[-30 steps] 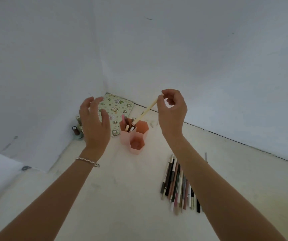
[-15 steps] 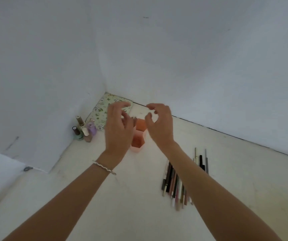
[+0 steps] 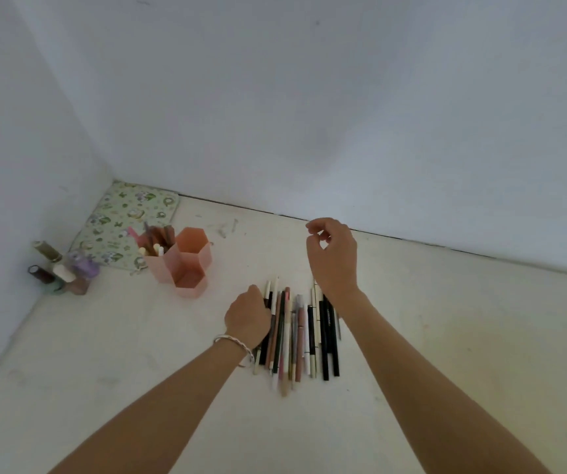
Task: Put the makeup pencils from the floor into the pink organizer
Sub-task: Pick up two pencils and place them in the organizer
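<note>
Makeup pencils point(image 3: 295, 336) lie in a row, left hand point(image 3: 248, 316) touching (fingers hidden).

bare left forearm point(image 3: 172, 398), bare right forearm point(image 3: 412, 367), thin pale bracelet point(image 3: 232, 341) round the left wrist

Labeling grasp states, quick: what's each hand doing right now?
Left hand: fingers curled onto the makeup pencils; grip hidden, cannot tell.
Right hand: open, loosely curled, empty.

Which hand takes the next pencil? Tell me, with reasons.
Left. The left hand is down on the left edge of the makeup pencils, the side nearer the pink organizer; the right hand hovers higher, empty.
</note>
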Demonstrator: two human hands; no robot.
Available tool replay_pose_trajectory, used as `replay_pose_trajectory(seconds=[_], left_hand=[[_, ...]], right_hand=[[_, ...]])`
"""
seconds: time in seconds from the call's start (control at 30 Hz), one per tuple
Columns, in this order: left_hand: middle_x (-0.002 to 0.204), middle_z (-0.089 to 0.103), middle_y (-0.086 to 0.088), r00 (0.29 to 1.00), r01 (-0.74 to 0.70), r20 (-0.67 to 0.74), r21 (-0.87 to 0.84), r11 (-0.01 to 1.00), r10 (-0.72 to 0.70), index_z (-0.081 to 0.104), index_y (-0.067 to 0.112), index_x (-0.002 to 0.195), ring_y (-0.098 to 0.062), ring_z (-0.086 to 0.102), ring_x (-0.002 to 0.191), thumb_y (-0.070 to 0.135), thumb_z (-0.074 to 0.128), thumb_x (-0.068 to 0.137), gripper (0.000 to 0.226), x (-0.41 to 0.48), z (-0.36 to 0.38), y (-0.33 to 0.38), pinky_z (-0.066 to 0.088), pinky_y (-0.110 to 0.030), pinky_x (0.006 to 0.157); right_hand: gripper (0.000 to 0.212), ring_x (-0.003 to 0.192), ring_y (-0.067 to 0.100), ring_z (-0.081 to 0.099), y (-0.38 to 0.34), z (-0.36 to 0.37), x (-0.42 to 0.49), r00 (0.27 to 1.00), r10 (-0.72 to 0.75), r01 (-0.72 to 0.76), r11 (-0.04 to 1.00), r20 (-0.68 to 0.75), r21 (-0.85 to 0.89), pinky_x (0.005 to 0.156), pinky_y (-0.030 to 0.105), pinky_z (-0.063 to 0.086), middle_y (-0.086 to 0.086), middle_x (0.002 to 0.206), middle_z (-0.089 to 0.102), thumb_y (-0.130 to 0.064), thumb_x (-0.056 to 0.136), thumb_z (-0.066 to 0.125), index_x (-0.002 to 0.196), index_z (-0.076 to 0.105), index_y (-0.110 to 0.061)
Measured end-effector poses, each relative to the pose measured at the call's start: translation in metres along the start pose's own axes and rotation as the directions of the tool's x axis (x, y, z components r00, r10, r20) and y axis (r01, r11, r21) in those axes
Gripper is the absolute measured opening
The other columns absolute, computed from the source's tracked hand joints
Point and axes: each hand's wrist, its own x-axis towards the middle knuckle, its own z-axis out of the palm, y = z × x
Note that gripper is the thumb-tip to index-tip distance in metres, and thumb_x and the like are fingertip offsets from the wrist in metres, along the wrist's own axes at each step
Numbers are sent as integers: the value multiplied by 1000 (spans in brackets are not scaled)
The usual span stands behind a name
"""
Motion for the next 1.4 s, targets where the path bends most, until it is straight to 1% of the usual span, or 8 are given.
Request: replay_pose_trajectory(seconds=[0.27,0.4,0.53,0.77,0.93,1.07,1.2,1.4], left_hand=[[102,67,-10,997,25,-77,-10,1000,-25,60,8,105,-27,65,91,18,53,94,16,2,-20,4,54,-34,75],[83,65,6,915,-130,-402,-354,926,-25,59,15,103,-3,61,63,18,60,91,13,3,-86,6,46,-8,46],[86,63,10,776,-342,-630,-475,811,-42,57,21,97,-2,61,72,16,63,87,12,-3,-144,12,47,-9,60],[91,60,1,785,-445,-620,-585,678,-20,19,33,153,-8,67,70,2,62,90,83,-21,-155,-16,52,-11,57],[89,63,8,689,-453,-718,-539,710,-105,35,36,144,-8,70,70,7,62,89,68,-15,-174,-56,57,-18,58],[86,64,10,558,-429,-801,-503,750,-218,33,38,141,-1,68,69,14,62,87,66,-7,-190,-90,50,-9,59],[92,67,4,567,-407,-813,-419,812,-134,31,34,143,-12,68,85,12,62,91,64,0,-180,-101,56,-30,83],[116,64,-3,607,-373,-789,-174,911,98,52,17,134,-17,59,106,12,56,96,39,8,-155,-112,49,-32,94]], right_hand=[[23,87,9,55,21,4,-3,997,48,-48,999,57,-1,75,9,38,-12,92,63,-3,85,55,98,67,-18],[23,89,13,56,18,23,2,979,93,-71,990,181,-121,74,19,41,-12,88,62,-8,86,52,102,66,-16],[26,98,26,56,26,51,-3,893,226,3,861,389,-508,85,37,48,8,92,68,-11,89,47,111,61,-8],[7,95,26,52,39,81,-13,842,247,189,697,480,-691,78,33,38,8,92,63,-11,92,45,98,48,-9],[17,85,29,60,7,73,15,936,179,-22,888,302,-458,76,33,49,13,86,67,-4,87,47,93,62,1],[11,59,0,52,-59,60,45,994,92,-94,995,50,32,57,15,37,-9,72,60,-11,88,55,93,64,-11],[9,56,-5,50,-115,59,46,995,-42,71,939,-91,337,56,7,39,-12,70,57,-8,90,56,93,63,-13],[11,71,0,53,-136,84,19,981,-173,194,911,-88,365,71,14,46,-11,80,59,-7,92,57,101,63,-8]])
